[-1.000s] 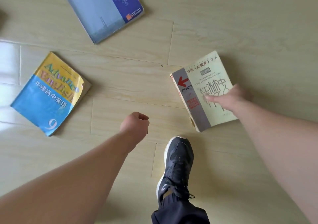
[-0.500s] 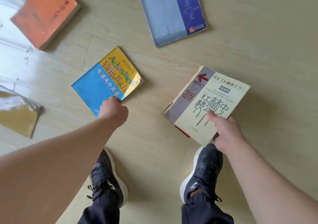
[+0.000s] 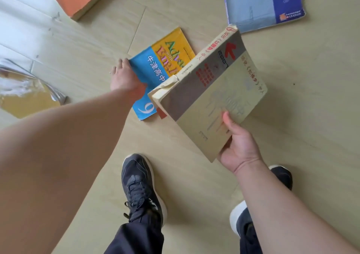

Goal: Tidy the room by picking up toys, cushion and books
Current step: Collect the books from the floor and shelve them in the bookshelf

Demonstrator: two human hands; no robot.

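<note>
Hands point(image 3: 238, 144) on cream book point(image 3: 210, 90), blue-yellow book point(image 3: 155, 68)

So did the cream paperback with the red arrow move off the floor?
Yes. The cream paperback with the red arrow lay flat on the wooden floor before; now the right hand holds it tilted above the blue-and-yellow English book.

A room in a home: pale wood-plank floor point(image 3: 292, 117), textbooks strewn beyond the left hand point(image 3: 124, 78), such as the blue-and-yellow English textbook point(image 3: 155, 66) it touches.
</note>
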